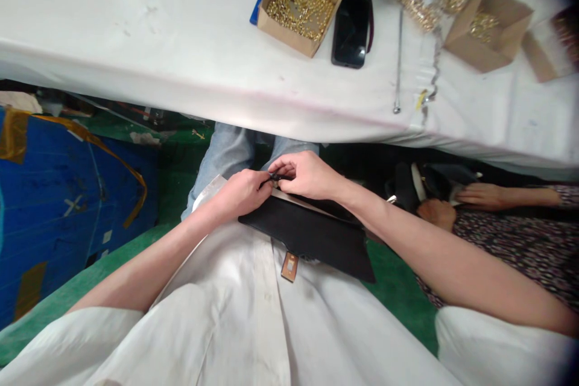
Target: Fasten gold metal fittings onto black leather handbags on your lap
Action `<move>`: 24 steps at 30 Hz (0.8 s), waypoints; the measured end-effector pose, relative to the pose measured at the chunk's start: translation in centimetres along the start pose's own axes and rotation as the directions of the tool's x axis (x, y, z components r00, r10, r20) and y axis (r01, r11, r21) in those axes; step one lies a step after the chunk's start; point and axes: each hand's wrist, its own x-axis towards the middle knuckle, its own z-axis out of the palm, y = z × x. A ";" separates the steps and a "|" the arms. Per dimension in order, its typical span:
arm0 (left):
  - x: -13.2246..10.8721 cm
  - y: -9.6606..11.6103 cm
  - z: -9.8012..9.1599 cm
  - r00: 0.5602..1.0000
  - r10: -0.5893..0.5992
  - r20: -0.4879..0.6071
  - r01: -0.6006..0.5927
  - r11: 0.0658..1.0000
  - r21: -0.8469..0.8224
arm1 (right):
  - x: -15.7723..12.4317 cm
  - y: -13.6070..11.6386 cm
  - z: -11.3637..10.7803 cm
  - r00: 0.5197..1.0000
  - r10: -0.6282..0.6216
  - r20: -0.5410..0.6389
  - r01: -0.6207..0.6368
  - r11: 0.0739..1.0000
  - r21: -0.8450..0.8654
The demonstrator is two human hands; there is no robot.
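Note:
A black bag (312,232) lies across my lap, with a gold-coloured clasp (289,266) at its lower edge. At the bag's upper left end, my left hand (250,193) is closed on a small black strap piece (274,177). My right hand (307,175) meets it from the other side, thumb and fingers pinched on the same piece. The fingertips nearly touch, and fine detail between them is too small to tell.
On the white table (181,42) are a box of gold pieces (298,9), a black phone (350,30), a metal rod (398,66) and a second cardboard box (488,27). A blue container (67,211) stands left. Another person's hands (436,213) are at right.

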 end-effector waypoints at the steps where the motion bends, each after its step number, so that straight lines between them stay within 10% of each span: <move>1: 0.0 0.0 0.0 1.000 0.000 0.002 0.000 1.000 -0.008 | 0.0 0.1 0.1 1.000 0.001 -0.004 -0.001 1.000 0.001; 24: -0.2 0.0 -0.8 0.998 0.053 0.029 -0.051 0.995 -0.081 | -0.9 -0.4 0.5 0.999 -0.037 0.013 0.037 0.999 0.034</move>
